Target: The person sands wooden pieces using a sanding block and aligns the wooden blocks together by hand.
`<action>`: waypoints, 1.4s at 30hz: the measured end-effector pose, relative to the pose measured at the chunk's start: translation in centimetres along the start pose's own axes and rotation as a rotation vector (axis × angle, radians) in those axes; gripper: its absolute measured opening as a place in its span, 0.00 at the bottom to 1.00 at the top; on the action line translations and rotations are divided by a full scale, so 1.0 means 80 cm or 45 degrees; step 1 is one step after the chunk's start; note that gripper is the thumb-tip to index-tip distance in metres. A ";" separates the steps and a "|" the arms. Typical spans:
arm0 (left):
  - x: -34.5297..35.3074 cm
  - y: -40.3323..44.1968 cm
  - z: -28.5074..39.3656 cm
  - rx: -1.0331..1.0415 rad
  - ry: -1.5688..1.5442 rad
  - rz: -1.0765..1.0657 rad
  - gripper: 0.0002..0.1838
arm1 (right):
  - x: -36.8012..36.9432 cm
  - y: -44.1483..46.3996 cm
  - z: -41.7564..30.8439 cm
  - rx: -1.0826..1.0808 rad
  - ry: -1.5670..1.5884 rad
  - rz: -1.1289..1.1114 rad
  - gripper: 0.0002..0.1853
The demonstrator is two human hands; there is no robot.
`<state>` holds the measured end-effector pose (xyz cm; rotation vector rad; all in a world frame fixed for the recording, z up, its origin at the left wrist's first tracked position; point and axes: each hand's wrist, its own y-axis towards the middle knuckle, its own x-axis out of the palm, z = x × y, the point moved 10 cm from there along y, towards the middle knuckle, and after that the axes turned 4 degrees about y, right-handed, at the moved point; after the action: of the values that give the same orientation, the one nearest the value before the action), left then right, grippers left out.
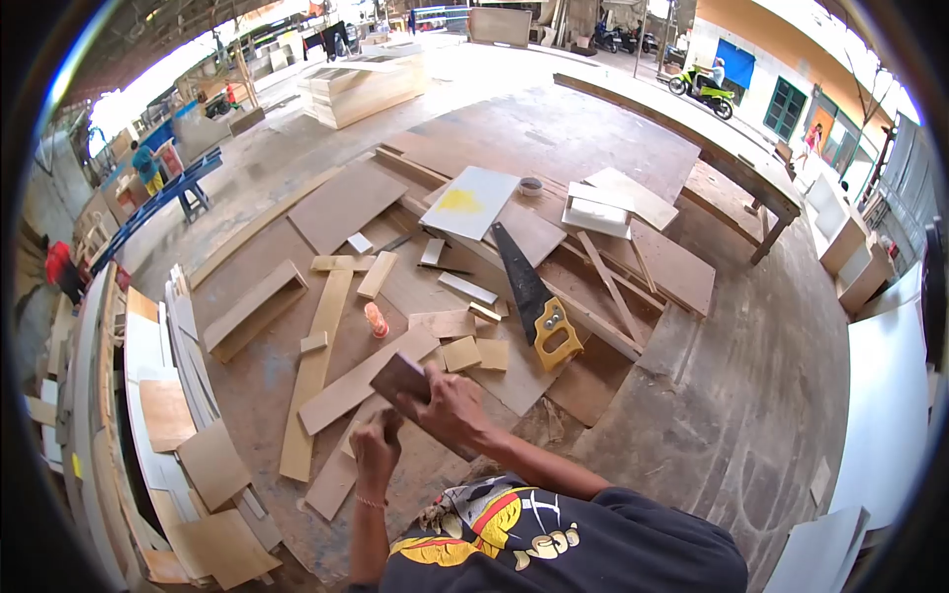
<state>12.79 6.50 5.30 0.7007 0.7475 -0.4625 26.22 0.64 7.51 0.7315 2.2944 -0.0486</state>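
My right hand grips a dark brown flat board, its fingers wrapped over the edge. The board slants down toward my body. Just left of it, my left hand is closed with knuckles up; what its fingers hold, if anything, is hidden. Beneath both hands lie pale wooden planks. Several small wood blocks rest beyond the right hand. A handsaw with a yellow handle lies farther right, and an orange-red bottle stands ahead of the hands.
A white panel with a yellow stain lies at the far side of the work surface. Stacked boards line the left, and a long bench stands right. White panels lean at far right. A person is at back left.
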 end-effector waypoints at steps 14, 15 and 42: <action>0.051 0.071 0.056 0.103 -0.030 0.038 0.08 | -0.067 0.033 0.038 -0.026 -0.015 0.063 0.25; 0.049 0.071 0.053 0.087 0.010 0.064 0.07 | -0.066 0.030 0.039 -0.024 -0.032 0.060 0.25; 0.058 0.004 -0.040 -0.531 -0.331 0.425 0.08 | 0.075 0.074 0.144 0.215 0.774 -0.472 0.23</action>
<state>14.58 8.33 0.25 0.3532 0.4480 -0.0814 33.05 5.83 -3.92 0.4238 3.0169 -0.2194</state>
